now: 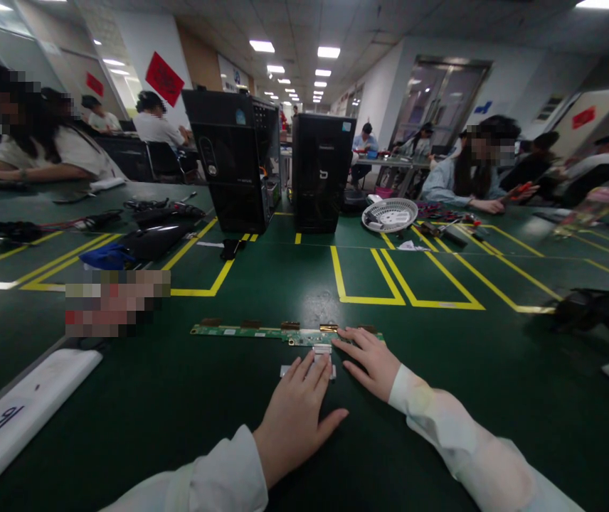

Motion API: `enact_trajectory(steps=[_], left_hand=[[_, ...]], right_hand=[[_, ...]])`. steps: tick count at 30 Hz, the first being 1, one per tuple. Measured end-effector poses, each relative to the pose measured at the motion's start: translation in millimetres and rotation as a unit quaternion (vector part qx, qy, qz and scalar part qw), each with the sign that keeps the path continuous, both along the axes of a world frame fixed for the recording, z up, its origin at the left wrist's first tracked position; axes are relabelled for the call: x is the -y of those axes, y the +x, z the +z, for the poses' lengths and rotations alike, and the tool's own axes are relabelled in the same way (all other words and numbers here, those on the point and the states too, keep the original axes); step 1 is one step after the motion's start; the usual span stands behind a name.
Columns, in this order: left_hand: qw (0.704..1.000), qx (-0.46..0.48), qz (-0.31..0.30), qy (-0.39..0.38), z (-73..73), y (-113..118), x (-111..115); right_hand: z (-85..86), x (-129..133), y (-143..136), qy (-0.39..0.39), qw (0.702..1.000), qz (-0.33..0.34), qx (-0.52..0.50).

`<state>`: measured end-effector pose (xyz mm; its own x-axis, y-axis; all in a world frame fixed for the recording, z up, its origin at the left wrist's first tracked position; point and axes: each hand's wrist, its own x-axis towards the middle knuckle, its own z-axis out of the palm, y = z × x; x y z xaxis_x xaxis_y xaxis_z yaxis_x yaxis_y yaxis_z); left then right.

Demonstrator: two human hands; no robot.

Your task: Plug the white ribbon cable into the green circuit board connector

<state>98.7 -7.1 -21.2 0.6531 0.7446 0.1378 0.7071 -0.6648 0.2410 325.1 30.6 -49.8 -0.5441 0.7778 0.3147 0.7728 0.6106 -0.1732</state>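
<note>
In the head view, a long, narrow green circuit board [248,333] with brown-gold tabs along its far edge lies flat on the dark green table [176,412], crosswise in front of the person. A flat, whitish ribbon-like strip [322,350] runs from its near edge toward a pale flat piece [285,371], partly hidden under the left hand [294,409]. That hand's fingers are extended over the strip and the pale piece, gripping nothing. The right hand [373,359] is also unclenched, its fingers spread at the right part of the board; whether they press on it cannot be told.

Good handling here, as a judgement, means light, even pressure from flat fingers, the strip kept straight and square to the board, and no sideways pull at the joint. The thin tabs look easy to crease, so the right fingers would do best to steady the board by its rigid body.
</note>
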Motion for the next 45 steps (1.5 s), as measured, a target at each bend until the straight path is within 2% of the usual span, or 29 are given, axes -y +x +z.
enact_trajectory(steps=[10,22,34,40,45], left_hand=[[1.000,0.012,-0.012,0.007,-2.0,-0.7,-1.7],[0.999,0.021,-0.019,-0.026,0.3,-1.6,-4.6],[0.997,0.007,-0.063,-0.039,-0.9,-7.4,-14.0],[0.999,0.007,-0.030,-0.015,0.3,-4.8,-9.6],[0.998,-0.035,-0.017,-0.048,8.5,-4.0,-5.8]], right_hand=[[-1.9,-2.4,-0.8,0.012,1.000,0.003,-0.005],[-0.8,-1.4,-0.9,-0.001,1.000,0.002,-0.012],[3.9,1.6,0.0,-0.034,0.999,0.000,-0.005],[2.2,-0.1,-0.5,-0.028,1.000,0.010,-0.008],[2.6,-0.2,-0.6,-0.028,0.999,0.010,-0.014]])
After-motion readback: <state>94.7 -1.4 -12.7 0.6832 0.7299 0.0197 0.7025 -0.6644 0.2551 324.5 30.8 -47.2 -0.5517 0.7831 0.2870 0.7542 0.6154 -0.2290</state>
